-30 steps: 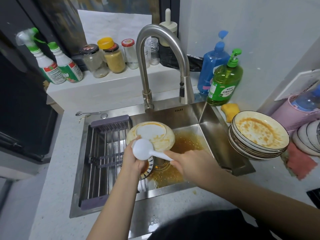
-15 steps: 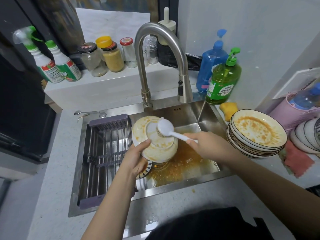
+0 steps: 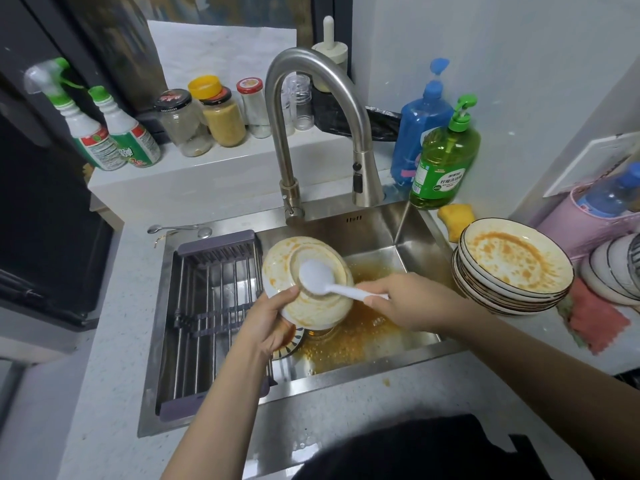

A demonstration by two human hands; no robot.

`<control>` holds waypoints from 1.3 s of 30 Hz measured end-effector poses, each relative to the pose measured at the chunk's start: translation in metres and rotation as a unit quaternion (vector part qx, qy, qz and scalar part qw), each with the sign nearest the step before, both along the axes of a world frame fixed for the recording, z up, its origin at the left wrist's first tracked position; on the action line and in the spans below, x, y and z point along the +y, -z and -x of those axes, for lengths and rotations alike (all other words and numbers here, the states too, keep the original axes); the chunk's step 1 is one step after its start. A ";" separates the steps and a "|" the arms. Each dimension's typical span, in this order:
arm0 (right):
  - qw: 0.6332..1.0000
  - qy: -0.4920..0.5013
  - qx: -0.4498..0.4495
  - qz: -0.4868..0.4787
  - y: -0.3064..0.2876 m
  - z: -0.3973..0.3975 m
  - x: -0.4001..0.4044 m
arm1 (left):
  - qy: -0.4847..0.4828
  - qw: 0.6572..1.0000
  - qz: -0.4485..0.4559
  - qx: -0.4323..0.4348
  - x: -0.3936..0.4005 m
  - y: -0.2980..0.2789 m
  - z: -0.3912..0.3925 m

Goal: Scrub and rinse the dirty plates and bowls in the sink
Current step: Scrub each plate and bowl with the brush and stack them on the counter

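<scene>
My left hand (image 3: 266, 320) grips a cream bowl (image 3: 311, 308) smeared with orange sauce, held upside down and tilted over the steel sink (image 3: 412, 223). My right hand (image 3: 405, 301) holds a white dish brush (image 3: 317, 277) by its handle, and the brush head rests on the bowl's underside. Beneath the bowl a patterned dish (image 3: 289, 346) peeks out, mostly hidden. Orange sauce water (image 3: 360, 341) covers the sink floor. A stack of sauce-stained plates (image 3: 516, 268) stands on the counter right of the sink.
A drying rack (image 3: 211, 306) fills the sink's left half. The arched faucet (image 3: 311, 126) rises behind the bowl. Green (image 3: 445, 161) and blue (image 3: 420, 123) soap bottles, a yellow sponge (image 3: 457, 216), jars, spray bottles (image 3: 100, 133) and clean bowls (image 3: 613, 268) line the edges. A red cloth (image 3: 595, 320) lies at right.
The brush head has shifted across the bowl's underside, from the near rim up to the far side and back toward the middle. The left hand has kept its grip and turned the bowl slightly.
</scene>
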State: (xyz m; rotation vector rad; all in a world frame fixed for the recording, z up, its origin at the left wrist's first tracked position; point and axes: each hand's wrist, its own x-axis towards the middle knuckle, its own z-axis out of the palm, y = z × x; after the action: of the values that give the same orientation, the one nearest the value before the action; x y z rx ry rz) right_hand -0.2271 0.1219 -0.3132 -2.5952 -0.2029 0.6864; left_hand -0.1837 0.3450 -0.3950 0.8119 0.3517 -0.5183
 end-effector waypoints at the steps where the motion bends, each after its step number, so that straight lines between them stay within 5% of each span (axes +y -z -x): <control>1: 0.999 0.021 -0.020 -0.012 0.001 -0.006 0.000 | 0.016 1.000 0.003 -0.005 -0.003 0.000 0.001; 8: 0.997 0.074 0.014 -0.012 0.020 0.003 -0.030 | 0.045 0.998 -0.017 -0.026 -0.008 0.008 0.000; 11: 0.987 0.146 -0.012 -0.061 0.032 0.017 -0.043 | 0.109 0.981 -0.150 -0.058 -0.012 0.001 -0.001; 12: 0.979 0.185 -0.036 -0.077 0.035 0.022 -0.048 | 0.158 0.949 -0.255 -0.100 -0.014 -0.006 -0.002; 15: 0.944 0.296 -0.095 -0.113 0.036 0.035 -0.068 | 0.314 0.757 -0.507 -0.267 -0.026 -0.018 -0.006; 19: 0.912 0.360 -0.135 -0.138 0.031 0.050 -0.090 | 0.426 0.516 -0.596 -0.444 -0.055 -0.020 -0.009; 21: 0.889 0.390 -0.163 -0.174 0.029 0.058 -0.103 | 0.454 0.447 -0.578 -0.510 -0.073 -0.017 -0.011; 30: 0.832 0.473 -0.236 -0.166 0.017 0.074 -0.142 | 0.442 0.240 -0.558 -0.660 -0.176 -0.044 -0.028; 39: 0.814 0.523 -0.216 -0.134 0.029 0.077 -0.180 | 0.458 0.186 -0.526 -0.692 -0.271 -0.033 -0.034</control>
State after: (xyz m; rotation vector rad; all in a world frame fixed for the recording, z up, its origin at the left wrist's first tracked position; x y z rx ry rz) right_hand -0.3045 -0.0584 -0.3417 -2.0723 0.8772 -0.3183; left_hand -0.1494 0.0736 -0.3616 2.5125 -1.9942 -0.2827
